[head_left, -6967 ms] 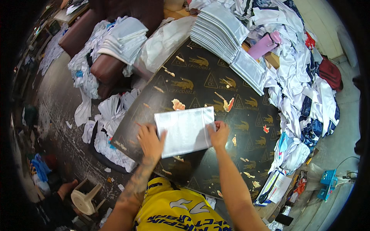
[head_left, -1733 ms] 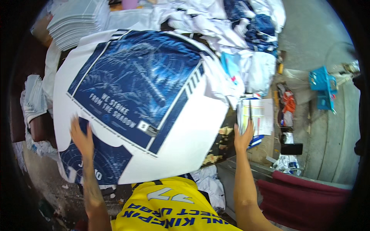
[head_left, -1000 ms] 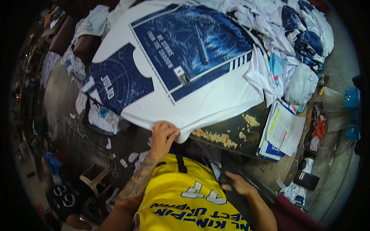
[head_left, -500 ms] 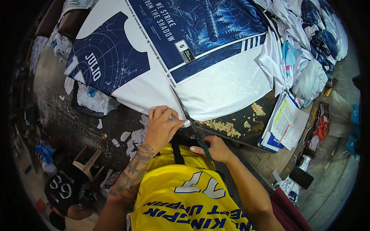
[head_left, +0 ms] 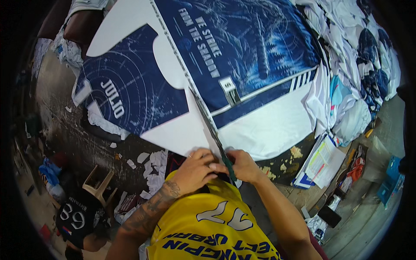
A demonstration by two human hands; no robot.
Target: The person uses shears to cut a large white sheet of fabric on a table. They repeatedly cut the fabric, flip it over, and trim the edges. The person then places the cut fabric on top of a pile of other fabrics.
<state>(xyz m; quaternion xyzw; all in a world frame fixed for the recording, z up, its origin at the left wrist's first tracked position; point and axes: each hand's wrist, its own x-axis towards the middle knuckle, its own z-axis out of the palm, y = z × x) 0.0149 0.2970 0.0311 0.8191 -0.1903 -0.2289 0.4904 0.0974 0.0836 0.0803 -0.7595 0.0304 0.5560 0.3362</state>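
A large printed fabric sheet point(head_left: 143, 91), white with navy jersey panels, drapes over the dark table toward me. My right hand point(head_left: 243, 167) grips long scissors point(head_left: 213, 130) by their green handle. The blades point away from me and lie in the white fabric alongside a narrow printed strip, their tip near the strip between two navy panels. Just left of the handle, my left hand point(head_left: 197, 172) has its fingers curled on the near edge of the white fabric. Its thumb is close to my right hand. How far the blades are apart is hard to make out.
White scraps point(head_left: 156, 171) lie at the table's near left. Piled white and navy cloth point(head_left: 346, 52) fills the far right. Papers with a red pen point(head_left: 325, 167) sit at right. A person in a black shirt point(head_left: 78, 216) and a beige plastic chair point(head_left: 99, 184) are at lower left.
My left hand has come nearer my body and closer to my right hand. The fabric sits lower and further right in view, and the scissor tip has advanced along the strip.
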